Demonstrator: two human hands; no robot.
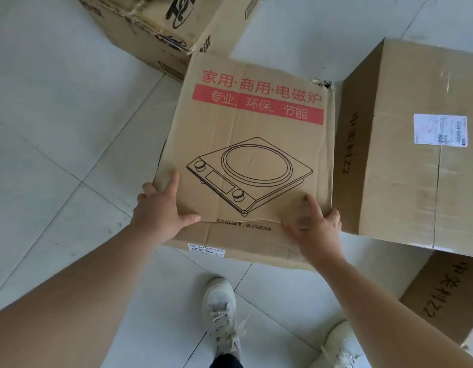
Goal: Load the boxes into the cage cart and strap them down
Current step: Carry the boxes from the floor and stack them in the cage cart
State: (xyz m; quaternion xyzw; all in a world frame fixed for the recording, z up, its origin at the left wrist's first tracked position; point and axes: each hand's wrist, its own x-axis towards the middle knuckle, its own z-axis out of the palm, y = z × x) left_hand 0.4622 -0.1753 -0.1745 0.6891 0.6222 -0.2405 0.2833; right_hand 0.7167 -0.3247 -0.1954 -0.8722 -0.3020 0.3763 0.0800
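You are standing over a cardboard box (246,160) sitting on the pale tiled floor (57,134), its printed top facing up at you, showing a cooktop drawing and red lettering. Its long axis is running away from you, leaning slightly right, with the red lettering at the far end. To its left the floor is lying open and bare; on the right a larger plain box (421,144) is crowding just beside it, and a worn box (161,25) is sitting close to its far left corner. A fourth box (447,296) is lying near your right shoe (341,349), while your left shoe (220,312) is planted just short of the near edge.

Your left hand (161,208) is gripping the near left corner, fingers spread, thumb lying on top. Your right hand (315,221) is clasping the near right corner likewise, fingers curling over the side. All boxes are closed; their contents are not showing.
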